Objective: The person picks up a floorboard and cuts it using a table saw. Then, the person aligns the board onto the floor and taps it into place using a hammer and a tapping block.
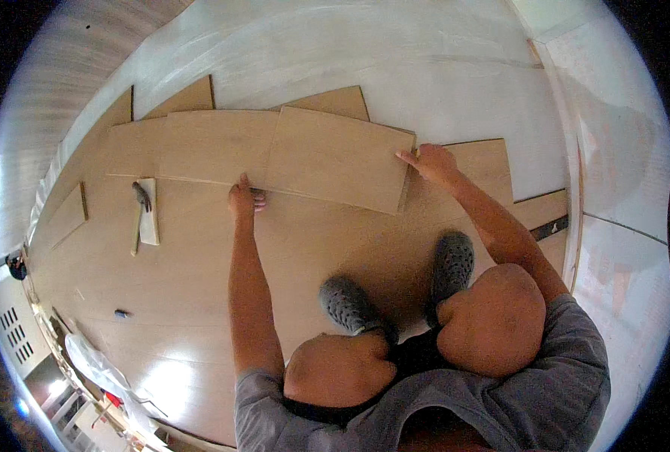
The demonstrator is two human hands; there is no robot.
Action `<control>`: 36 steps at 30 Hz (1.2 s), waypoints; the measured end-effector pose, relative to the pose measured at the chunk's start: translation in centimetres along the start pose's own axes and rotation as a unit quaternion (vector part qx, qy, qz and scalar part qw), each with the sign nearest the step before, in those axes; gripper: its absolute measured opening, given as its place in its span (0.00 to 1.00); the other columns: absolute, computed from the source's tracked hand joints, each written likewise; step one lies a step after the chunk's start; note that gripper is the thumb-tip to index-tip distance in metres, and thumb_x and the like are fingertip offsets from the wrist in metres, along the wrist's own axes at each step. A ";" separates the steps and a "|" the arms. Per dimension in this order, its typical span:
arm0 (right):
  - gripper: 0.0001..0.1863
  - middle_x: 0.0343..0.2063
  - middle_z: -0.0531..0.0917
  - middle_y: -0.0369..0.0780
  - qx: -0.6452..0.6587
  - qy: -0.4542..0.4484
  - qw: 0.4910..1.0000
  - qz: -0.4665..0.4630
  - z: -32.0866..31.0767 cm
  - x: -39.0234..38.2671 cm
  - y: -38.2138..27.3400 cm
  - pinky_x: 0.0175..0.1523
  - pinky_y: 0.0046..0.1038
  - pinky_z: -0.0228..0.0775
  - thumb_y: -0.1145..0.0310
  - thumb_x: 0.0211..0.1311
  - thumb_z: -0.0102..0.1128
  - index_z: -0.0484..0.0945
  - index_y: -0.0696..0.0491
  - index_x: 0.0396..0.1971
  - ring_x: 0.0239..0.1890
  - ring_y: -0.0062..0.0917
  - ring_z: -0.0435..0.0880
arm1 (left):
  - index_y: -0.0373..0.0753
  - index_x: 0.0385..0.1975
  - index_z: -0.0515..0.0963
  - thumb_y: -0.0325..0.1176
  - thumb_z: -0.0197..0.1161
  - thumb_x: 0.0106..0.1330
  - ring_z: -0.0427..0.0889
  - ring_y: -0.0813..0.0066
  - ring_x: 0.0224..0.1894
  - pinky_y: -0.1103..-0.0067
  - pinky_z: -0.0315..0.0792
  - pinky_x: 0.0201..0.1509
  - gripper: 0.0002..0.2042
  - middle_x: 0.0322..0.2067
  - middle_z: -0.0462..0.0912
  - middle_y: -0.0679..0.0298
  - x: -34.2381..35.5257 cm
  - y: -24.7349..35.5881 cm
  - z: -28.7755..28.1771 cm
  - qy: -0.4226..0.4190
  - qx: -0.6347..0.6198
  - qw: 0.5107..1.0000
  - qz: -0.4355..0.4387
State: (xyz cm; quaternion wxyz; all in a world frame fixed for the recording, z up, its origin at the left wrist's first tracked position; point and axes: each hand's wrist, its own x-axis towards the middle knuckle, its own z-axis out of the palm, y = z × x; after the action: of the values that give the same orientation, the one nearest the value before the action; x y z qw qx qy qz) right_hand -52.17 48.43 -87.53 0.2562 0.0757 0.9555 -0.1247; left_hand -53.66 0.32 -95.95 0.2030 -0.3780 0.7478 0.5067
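Observation:
A light-brown floor plank (pixel 339 158) lies in front of me, its right end slightly raised over the boards beneath. My right hand (pixel 431 162) is closed around that right end, thumb on top. At the plank's near left corner, my left hand (pixel 246 197) has its thumb on the upper face and its fingers curled under the near edge. Another plank (pixel 207 143) of the same colour continues to the left from there. To the left of my left hand, a hammer (pixel 139 215) with a pale handle rests against a narrow light-coloured block (pixel 149 211).
Laid brown flooring (pixel 199 264) spreads under my grey clogs (pixel 350 305). Ahead is whitish underlay (pixel 440 83), with staggered board ends along it. A dark bar (pixel 549 228) lies near the right wall (pixel 621 181). A small dark-blue object (pixel 122 313) and clear plastic sheeting (pixel 98 361) are at left.

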 end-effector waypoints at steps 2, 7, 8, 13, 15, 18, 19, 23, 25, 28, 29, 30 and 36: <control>0.41 0.13 0.79 0.41 0.078 0.001 0.994 -0.072 0.2 0.0 -0.3 0.30 0.39 0.75 0.31 0.58 0.55 0.80 0.63 0.26 0.23 0.32 0.83 | 0.24 0.35 0.75 0.55 0.46 0.74 0.84 0.58 0.21 0.67 0.81 0.21 0.30 0.25 0.84 0.48 -0.7 0.4 -0.4 0.014 -0.035 0.999 0.007; 0.36 0.25 0.84 0.48 0.225 -0.070 0.972 0.004 1.9 0.2 0.7 0.35 0.40 0.75 0.37 0.51 0.66 0.80 0.64 0.30 0.28 0.39 0.84 | 0.24 0.37 0.74 0.57 0.46 0.73 0.83 0.56 0.19 0.65 0.81 0.21 0.31 0.26 0.84 0.46 0.0 0.0 -0.8 -0.024 -0.055 0.998 -0.019; 0.35 0.26 0.84 0.48 0.248 -0.048 0.968 0.006 2.2 0.2 1.1 0.34 0.39 0.74 0.38 0.51 0.67 0.80 0.64 0.31 0.27 0.38 0.84 | 0.24 0.38 0.74 0.57 0.47 0.73 0.82 0.56 0.19 0.65 0.81 0.21 0.31 0.26 0.84 0.46 0.5 -0.3 -1.0 -0.026 -0.036 0.999 0.013; 0.29 0.24 0.83 0.46 0.300 0.083 0.950 0.000 2.9 -1.0 3.8 0.32 0.35 0.74 0.47 0.52 0.71 0.80 0.63 0.32 0.26 0.31 0.83 | 0.26 0.43 0.74 0.60 0.50 0.70 0.81 0.57 0.17 0.66 0.78 0.18 0.33 0.24 0.82 0.46 3.3 -1.8 -1.7 -0.049 -0.044 0.998 -0.012; 0.27 0.26 0.83 0.45 0.398 0.066 0.913 0.053 2.5 -2.8 4.6 0.32 0.32 0.73 0.50 0.53 0.72 0.79 0.62 0.35 0.27 0.28 0.82 | 0.26 0.39 0.76 0.62 0.53 0.67 0.81 0.57 0.17 0.66 0.77 0.17 0.34 0.22 0.81 0.50 3.6 -2.2 -2.4 -0.015 -0.023 0.999 -0.036; 0.23 0.30 0.81 0.41 0.577 0.116 0.808 0.023 0.8 -5.9 5.3 0.32 0.30 0.71 0.53 0.56 0.70 0.77 0.59 0.38 0.30 0.24 0.79 | 0.26 0.36 0.75 0.60 0.59 0.64 0.78 0.60 0.15 0.67 0.76 0.16 0.33 0.20 0.78 0.54 2.6 -1.2 -3.0 0.015 0.049 0.999 0.005; 0.23 0.30 0.80 0.40 0.592 0.113 0.798 0.018 0.0 -6.8 5.5 0.32 0.29 0.70 0.54 0.57 0.70 0.76 0.58 0.38 0.30 0.23 0.77 | 0.27 0.33 0.75 0.57 0.60 0.65 0.77 0.63 0.14 0.67 0.75 0.16 0.30 0.19 0.77 0.55 1.9 -0.3 -2.7 0.047 0.087 0.995 0.012; 0.20 0.28 0.74 0.35 0.580 0.104 0.807 -0.038 -3.0 -9.0 7.4 0.34 0.27 0.65 0.56 0.60 0.67 0.73 0.57 0.37 0.31 0.20 0.71 | 0.31 0.37 0.76 0.39 0.63 0.67 0.81 0.69 0.25 0.72 0.79 0.25 0.15 0.24 0.80 0.53 -4.5 5.9 -1.1 -0.030 0.267 0.951 0.150; 0.20 0.27 0.72 0.34 0.551 0.119 0.824 -0.061 -3.7 -9.8 8.7 0.35 0.27 0.63 0.56 0.60 0.67 0.72 0.57 0.36 0.32 0.20 0.68 | 0.31 0.44 0.75 0.35 0.64 0.65 0.83 0.67 0.36 0.71 0.80 0.38 0.15 0.31 0.81 0.52 -8.8 10.3 0.7 -0.095 0.288 0.912 0.275; 0.20 0.26 0.70 0.34 0.550 0.135 0.819 -0.092 -4.8 -10.5 11.7 0.36 0.28 0.63 0.56 0.60 0.67 0.71 0.57 0.36 0.32 0.20 0.67 | 0.30 0.51 0.73 0.36 0.66 0.63 0.81 0.57 0.46 0.65 0.74 0.53 0.21 0.42 0.81 0.50 -16.4 16.1 6.2 -0.045 0.406 0.756 0.512; 0.21 0.26 0.70 0.34 0.550 0.139 0.815 -0.118 -5.2 -10.7 12.4 0.37 0.29 0.63 0.56 0.60 0.67 0.71 0.58 0.36 0.32 0.21 0.67 | 0.30 0.53 0.72 0.36 0.67 0.62 0.79 0.55 0.47 0.64 0.72 0.54 0.23 0.45 0.80 0.49 -18.7 17.7 8.2 -0.020 0.430 0.684 0.589; 0.21 0.26 0.70 0.34 0.544 0.137 0.817 -0.135 -5.6 -10.9 13.5 0.37 0.30 0.63 0.56 0.59 0.67 0.71 0.58 0.36 0.32 0.21 0.67 | 0.31 0.54 0.71 0.37 0.68 0.62 0.78 0.53 0.49 0.62 0.70 0.56 0.24 0.47 0.80 0.49 -20.9 19.0 10.5 0.006 0.447 0.604 0.660; 0.24 0.34 0.81 0.41 0.612 0.109 0.770 -0.144 -7.5 -10.6 21.2 0.45 0.31 0.69 0.53 0.60 0.66 0.75 0.59 0.44 0.39 0.26 0.77 | 0.30 0.47 0.76 0.43 0.67 0.62 0.80 0.57 0.41 0.67 0.71 0.46 0.22 0.39 0.82 0.50 -25.9 25.4 25.0 -0.273 0.584 0.647 0.408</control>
State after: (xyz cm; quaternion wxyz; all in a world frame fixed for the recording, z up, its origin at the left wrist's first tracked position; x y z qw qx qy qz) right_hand -42.17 69.98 -80.12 0.0285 0.0908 0.6981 -0.7097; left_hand -58.88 37.53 -72.90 0.3493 0.3177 0.8781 0.0774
